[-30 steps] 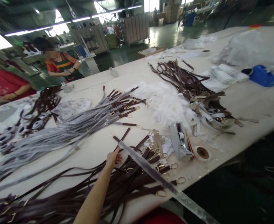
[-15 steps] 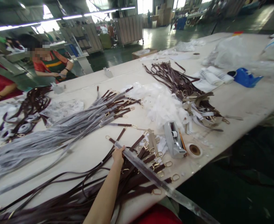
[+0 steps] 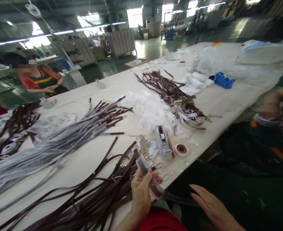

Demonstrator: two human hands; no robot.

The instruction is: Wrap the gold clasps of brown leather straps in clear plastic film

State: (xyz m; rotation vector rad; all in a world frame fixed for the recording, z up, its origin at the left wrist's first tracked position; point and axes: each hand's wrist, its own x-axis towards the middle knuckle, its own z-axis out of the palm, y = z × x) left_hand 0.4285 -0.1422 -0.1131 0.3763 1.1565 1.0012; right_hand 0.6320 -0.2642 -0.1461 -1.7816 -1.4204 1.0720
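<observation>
My left hand (image 3: 141, 191) is closed around a dark brown strap in a clear plastic sleeve (image 3: 145, 168), close to the table's front edge. The sleeve's far end rises past the fingers, and its rest hangs over the edge toward my right hand. My right hand (image 3: 211, 203) is off the table with its fingers stretched out and holds nothing I can see. Beneath and left of my left hand lies a pile of brown straps (image 3: 103, 199) with gold oval clasps. A grey tape dispenser (image 3: 162, 142) stands just beyond, beside a roll of tape (image 3: 181, 149).
Sleeved straps (image 3: 66, 144) lie in a long bundle at left. A heap of thin white plastic (image 3: 153, 112) and more brown straps (image 3: 163, 85) are farther back. A blue tape dispenser (image 3: 224, 80) stands beyond. One person (image 3: 42, 80) is across the table; another's hands (image 3: 273, 109) show at right.
My left hand has come nearer and to the right with the sleeved strap. My right hand has entered the view. The view has turned right, bringing another person's hands into sight.
</observation>
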